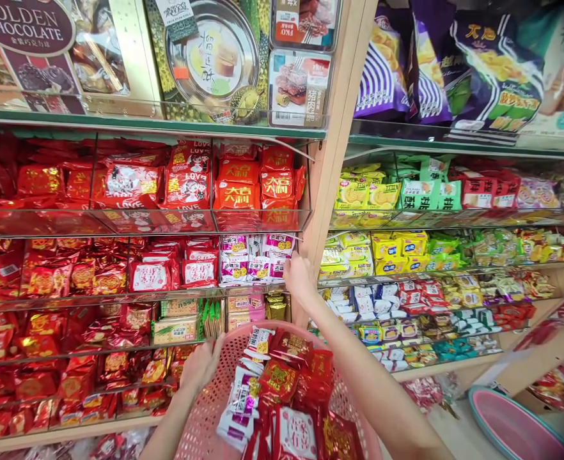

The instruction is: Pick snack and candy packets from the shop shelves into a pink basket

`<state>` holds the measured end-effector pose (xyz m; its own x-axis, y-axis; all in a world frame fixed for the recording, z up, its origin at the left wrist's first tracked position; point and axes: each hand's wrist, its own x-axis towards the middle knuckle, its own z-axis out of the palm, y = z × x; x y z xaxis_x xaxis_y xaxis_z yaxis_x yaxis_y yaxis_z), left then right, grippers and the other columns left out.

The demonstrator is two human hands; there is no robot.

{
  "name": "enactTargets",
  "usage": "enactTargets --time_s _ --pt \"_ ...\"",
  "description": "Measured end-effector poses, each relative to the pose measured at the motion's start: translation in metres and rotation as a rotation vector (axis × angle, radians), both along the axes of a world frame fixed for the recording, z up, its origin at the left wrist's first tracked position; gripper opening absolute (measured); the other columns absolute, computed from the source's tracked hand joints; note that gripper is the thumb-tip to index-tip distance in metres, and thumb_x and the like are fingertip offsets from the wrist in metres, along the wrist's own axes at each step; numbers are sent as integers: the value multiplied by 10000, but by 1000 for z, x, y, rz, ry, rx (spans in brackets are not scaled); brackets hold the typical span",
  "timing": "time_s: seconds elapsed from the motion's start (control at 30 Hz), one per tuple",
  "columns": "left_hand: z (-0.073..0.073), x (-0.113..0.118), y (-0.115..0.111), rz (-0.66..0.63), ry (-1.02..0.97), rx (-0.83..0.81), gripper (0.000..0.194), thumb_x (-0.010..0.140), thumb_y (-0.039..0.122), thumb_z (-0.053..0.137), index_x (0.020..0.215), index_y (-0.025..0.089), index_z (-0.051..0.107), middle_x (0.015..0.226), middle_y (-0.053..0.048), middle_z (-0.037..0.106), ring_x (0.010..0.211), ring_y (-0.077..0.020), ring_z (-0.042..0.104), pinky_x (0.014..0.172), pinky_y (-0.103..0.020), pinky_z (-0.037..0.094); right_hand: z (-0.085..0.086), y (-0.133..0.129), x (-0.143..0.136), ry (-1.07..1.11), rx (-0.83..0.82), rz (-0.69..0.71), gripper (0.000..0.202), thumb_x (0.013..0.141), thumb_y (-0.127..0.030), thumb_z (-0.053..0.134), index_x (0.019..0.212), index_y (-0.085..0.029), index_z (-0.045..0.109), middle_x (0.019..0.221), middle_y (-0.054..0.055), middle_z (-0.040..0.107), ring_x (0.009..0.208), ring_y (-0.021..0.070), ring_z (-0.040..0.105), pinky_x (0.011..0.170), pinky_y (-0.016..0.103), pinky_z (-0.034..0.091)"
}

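Observation:
My left hand (200, 365) grips the rim of a pink perforated basket (200, 418) held low in front of me. Red foil snack packets (282, 380) and white-and-purple candy packets (246, 393) fill the basket. My right hand (298, 276) reaches up to the shelf compartment of matching white-and-purple packets (250, 259), with its fingers at the compartment's right end. Whether the fingers have closed on a packet I cannot tell.
Tiered glass shelves (133, 225) hold red packets at left. Across a wooden divider post (332, 147), yellow, green and blue snack packets (397, 246) fill the right shelves. Boxed sweets and purple bags sit on top. A pink tub (515, 428) lies on the floor at lower right.

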<state>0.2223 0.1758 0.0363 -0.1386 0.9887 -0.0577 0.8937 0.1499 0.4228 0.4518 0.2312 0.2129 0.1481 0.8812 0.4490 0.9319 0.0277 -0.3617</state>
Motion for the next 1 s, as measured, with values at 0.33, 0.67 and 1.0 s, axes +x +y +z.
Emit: enactTargets --time_s 0.33,0.67,1.0 --pt "-2 -1 0 2 -51 0 688 818 647 59 930 188 559 874 -164 669 843 -330 632 686 -405 443 -9 25 -5 261 -23 20 270 867 -184 337 879 -103 594 639 119 650 705 195 647 631 239 439" --pt "-3 -2 1 -9 -28 11 676 826 637 62 893 187 561 847 -155 671 806 -308 639 661 -379 445 -12 34 -11 361 53 -2 314 897 -226 299 920 -95 583 721 152 660 617 171 634 639 247 450" --pt "-2 -2 1 -18 -32 18 662 842 610 79 916 179 576 877 -158 679 847 -307 640 682 -374 446 -19 47 -17 378 95 -95 354 890 -206 281 929 -92 614 813 199 657 769 232 639 638 273 431"
